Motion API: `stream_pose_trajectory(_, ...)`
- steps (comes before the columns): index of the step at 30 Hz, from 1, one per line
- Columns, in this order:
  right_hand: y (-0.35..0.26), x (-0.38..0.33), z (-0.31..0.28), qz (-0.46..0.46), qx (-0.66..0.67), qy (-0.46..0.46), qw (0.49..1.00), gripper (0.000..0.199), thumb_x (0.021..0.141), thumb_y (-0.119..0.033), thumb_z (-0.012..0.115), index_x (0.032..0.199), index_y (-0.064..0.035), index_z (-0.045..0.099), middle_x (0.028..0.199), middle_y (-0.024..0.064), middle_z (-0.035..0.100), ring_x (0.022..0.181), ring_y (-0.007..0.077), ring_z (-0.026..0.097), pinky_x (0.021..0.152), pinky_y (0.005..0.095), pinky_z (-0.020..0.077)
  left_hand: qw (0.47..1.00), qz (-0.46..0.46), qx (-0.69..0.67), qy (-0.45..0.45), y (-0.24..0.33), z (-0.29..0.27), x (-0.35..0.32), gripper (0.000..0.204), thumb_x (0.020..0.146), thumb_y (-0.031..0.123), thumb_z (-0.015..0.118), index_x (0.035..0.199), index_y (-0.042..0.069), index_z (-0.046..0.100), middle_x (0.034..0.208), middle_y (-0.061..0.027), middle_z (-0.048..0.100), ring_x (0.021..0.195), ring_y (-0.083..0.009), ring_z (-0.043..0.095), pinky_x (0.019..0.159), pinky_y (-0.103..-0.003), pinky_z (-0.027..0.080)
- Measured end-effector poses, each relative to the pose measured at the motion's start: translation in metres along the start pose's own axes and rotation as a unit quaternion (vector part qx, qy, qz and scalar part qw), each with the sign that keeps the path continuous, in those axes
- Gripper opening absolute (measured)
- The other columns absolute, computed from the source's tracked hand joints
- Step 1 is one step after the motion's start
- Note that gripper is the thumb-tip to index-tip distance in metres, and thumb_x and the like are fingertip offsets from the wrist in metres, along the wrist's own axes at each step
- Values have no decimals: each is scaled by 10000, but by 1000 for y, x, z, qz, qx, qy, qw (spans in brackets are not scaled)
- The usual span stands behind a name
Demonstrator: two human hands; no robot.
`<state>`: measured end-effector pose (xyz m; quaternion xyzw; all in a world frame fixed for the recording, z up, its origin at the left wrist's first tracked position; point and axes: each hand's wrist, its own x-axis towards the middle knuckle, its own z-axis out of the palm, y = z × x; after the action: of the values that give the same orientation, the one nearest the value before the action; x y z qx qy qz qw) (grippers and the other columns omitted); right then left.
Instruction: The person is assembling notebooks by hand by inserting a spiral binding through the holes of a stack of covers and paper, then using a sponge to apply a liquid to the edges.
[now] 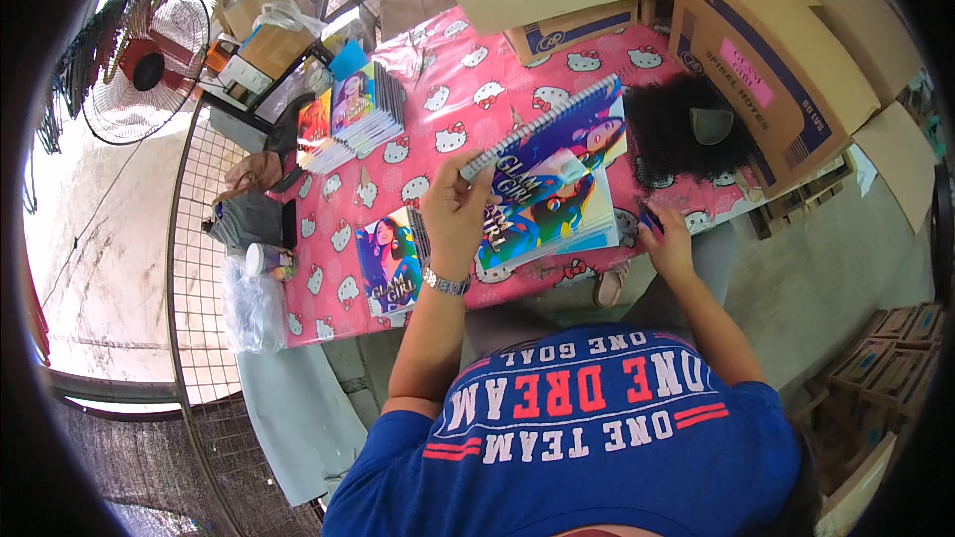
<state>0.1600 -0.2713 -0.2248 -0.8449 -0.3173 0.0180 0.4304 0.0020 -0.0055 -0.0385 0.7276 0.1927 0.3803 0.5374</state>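
My left hand (pixel 456 209) is closed on the left end of a colourful spiral notebook (pixel 587 135), which it holds tilted, with the white coil along the upper edge. Beneath lies a stack of similar notebooks (pixel 557 224) near the table's front edge, partly covered by the raised one. My right hand (pixel 668 244) is to the right of that stack, its fingers curled around a small dark thing (pixel 651 221) I cannot make out. Left of my left wrist, another small stack of notebooks (pixel 388 264) rests on the pink patterned tablecloth (pixel 328 268).
More notebook stacks (pixel 370 109) stand at the back left. A black bristly heap (pixel 665 129) lies on the right, beside a large cardboard box (pixel 771 80). A white-lidded jar (pixel 261 259) and a clear plastic bag (pixel 254 308) are at the left edge. A fan (pixel 149 70) stands beyond.
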Motion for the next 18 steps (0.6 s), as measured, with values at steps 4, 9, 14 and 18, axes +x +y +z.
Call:
stream_pose_trajectory(4, -112, 29, -30, -140, 122, 69, 980, 509, 788, -154, 757, 1267, -68, 608, 1162, 133, 626, 1081, 345, 577, 982, 426, 442, 1000, -12, -11, -2, -3, -2, -4, 176, 925, 49, 684, 1083, -29, 666, 762, -14, 643, 636, -42, 616, 561, -207, 549)
stream_pose_trajectory(9, -202, 48, -34, -293, 128, 2, 948, 537, 781, -237, 772, 1262, -62, 610, 1198, 118, 588, 1111, 325, 537, 970, 432, 431, 996, 35, 82, 22, -5, 0, -9, 116, 895, 19, 701, 1003, -21, 707, 779, -28, 696, 599, -56, 612, 562, -211, 496)
stream_pose_trajectory(14, -216, 54, -28, -330, 60, 17, 942, 526, 783, -236, 768, 1253, -56, 618, 1167, 115, 585, 1084, 328, 536, 950, 437, 437, 989, 93, 114, 29, -2, 0, -11, 175, 851, -44, 677, 1010, 1, 739, 787, -44, 713, 639, -57, 617, 590, -223, 485)
stream_pose_trajectory(18, -215, 49, -28, -302, 70, -5, 951, 451, 825, -192, 746, 1239, -44, 641, 1117, 109, 618, 1014, 278, 583, 877, 377, 489, 978, 111, 175, 32, -1, 0, -13, 206, 845, -48, 671, 1031, 1, 744, 782, -64, 712, 657, -62, 620, 602, -220, 486)
